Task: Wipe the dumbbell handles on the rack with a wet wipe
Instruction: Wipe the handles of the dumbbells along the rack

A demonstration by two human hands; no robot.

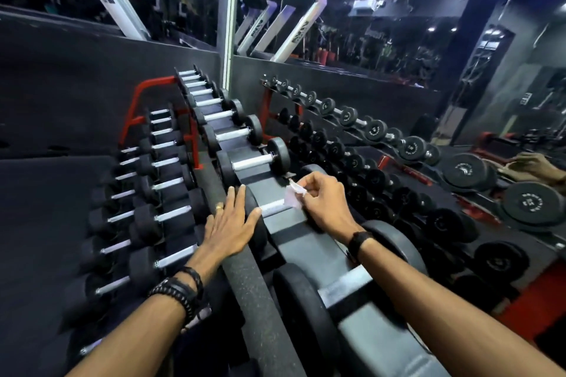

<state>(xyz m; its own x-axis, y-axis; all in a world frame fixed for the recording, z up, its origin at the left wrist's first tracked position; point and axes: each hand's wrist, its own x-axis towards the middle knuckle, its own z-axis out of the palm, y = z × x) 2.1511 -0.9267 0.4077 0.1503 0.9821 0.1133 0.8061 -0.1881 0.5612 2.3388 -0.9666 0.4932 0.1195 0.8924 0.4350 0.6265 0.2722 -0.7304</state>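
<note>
A long rack (242, 278) holds a row of black dumbbells with silver handles running away from me. My right hand (324, 202) pinches a crumpled white wet wipe (294, 196) against the right end of one silver handle (272, 208). My left hand (231, 226) lies flat, fingers spread, on that dumbbell's left head and the rack's front rail. A nearer dumbbell handle (346, 285) sits partly under my right forearm. Beyond it, another dumbbell (252, 162) rests on the top shelf.
Lower rack tiers with more dumbbells (171, 214) run along the left over a dark floor. A mirror wall on the right reflects the rack, weight plates (533, 203) and my hands. The red rack frame (147, 92) stands at the far end.
</note>
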